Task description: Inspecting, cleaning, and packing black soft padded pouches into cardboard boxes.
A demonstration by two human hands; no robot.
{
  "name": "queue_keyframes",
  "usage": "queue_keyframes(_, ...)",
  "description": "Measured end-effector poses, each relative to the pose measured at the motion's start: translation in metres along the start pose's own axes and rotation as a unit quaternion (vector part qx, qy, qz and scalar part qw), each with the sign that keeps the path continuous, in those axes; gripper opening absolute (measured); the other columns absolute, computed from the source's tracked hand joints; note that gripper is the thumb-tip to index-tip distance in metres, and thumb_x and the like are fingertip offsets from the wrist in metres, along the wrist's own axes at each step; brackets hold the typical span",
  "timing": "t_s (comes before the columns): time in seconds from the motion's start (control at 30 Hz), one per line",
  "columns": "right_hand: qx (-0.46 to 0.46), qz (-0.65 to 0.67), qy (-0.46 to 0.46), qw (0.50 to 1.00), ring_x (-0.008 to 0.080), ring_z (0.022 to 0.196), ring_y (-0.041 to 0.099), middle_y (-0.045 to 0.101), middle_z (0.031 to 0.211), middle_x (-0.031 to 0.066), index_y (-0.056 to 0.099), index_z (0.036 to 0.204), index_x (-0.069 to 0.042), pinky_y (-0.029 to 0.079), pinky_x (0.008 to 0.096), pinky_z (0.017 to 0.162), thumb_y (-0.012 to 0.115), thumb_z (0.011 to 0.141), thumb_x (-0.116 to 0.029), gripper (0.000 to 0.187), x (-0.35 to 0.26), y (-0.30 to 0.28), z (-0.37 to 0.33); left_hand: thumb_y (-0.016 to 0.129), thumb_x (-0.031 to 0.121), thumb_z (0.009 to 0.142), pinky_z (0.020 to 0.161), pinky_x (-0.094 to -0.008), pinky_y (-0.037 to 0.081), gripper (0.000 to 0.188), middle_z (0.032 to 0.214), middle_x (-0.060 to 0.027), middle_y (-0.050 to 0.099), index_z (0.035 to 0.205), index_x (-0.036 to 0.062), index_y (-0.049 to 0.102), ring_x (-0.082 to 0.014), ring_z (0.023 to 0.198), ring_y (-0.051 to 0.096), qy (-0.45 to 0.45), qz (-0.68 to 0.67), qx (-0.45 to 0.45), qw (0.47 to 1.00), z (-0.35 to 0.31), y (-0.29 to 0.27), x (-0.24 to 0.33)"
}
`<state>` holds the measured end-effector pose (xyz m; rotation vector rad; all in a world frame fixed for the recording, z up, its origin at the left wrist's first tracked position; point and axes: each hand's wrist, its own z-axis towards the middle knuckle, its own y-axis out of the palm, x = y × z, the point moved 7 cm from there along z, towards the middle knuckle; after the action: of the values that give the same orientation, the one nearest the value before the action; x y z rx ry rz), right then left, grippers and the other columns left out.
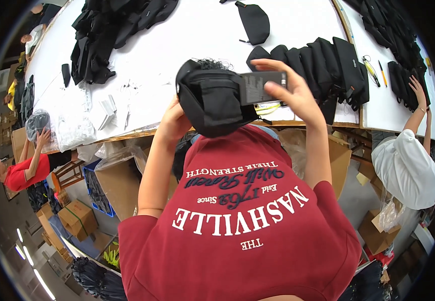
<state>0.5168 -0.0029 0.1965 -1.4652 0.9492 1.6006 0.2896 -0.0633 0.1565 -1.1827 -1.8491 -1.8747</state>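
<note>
My left hand (176, 119) grips the left side of a small black zip bag (222, 103), held up in front of my chest at the table's near edge. The bag's mouth faces me, and an inner pocket shows. Between the thumb and fingers of my right hand (300, 95) is a flat, dark grey rectangular block (254, 92) with a small pale marking at its outer end. Its inner end meets the right side of the bag; whether it goes inside I cannot tell. Most fingers of my left hand are hidden behind the bag.
A row of black bags (323, 65) stands on the white table (147, 60) to the right, with a black pile (107, 35) at far left. One bag (254, 24) lies beyond. Co-workers stand left (24, 173) and right (405, 165). Cardboard boxes (77, 219) sit below.
</note>
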Motion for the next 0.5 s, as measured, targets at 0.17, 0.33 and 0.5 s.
queue_keyframes(0.17, -0.175, 0.36, 0.062, 0.914, 0.0169, 0.106, 0.054, 0.054, 0.121, 0.015, 0.04, 0.134, -0.008, 0.043, 0.0307, 0.092, 0.066, 0.082, -0.027, 0.061, 0.008, 0.029, 0.01, 0.045, 0.02, 0.088, 0.101, -0.0415, 0.039, 0.052, 0.132, -0.0174, 0.047, 0.134, -0.0018, 0.036, -0.0287, 0.119, 0.049, 0.049, -0.207, -0.064, 0.975, -0.009, 0.004, 0.009)
queue_keyframes(0.33, -0.142, 0.136, 0.226, 0.954, 0.0106, 0.101, 0.053, 0.059, 0.112, 0.0052, 0.049, 0.126, -0.001, 0.041, 0.0243, 0.09, 0.069, 0.081, -0.025, 0.055, 0.034, 0.062, -0.011, 0.052, 0.016, 0.086, 0.096, -0.0367, 0.042, 0.048, 0.125, -0.0136, 0.051, 0.13, 0.0016, 0.041, -0.0231, 0.113, 0.052, 0.053, -0.01, 0.105, 0.993, -0.011, -0.003, -0.004)
queue_keyframes(0.5, -0.125, -0.111, 0.173, 0.971, 0.0083, 0.07, 0.057, 0.065, 0.075, 0.0068, 0.063, 0.099, 0.003, 0.047, 0.0248, 0.067, 0.069, 0.075, -0.01, 0.028, 0.044, 0.039, -0.003, 0.054, -0.002, 0.082, 0.069, -0.0231, 0.05, 0.022, 0.093, -0.0058, 0.06, 0.105, -0.0013, 0.054, -0.0117, 0.081, 0.06, 0.053, 0.449, 0.162, 0.877, -0.013, -0.017, 0.033)
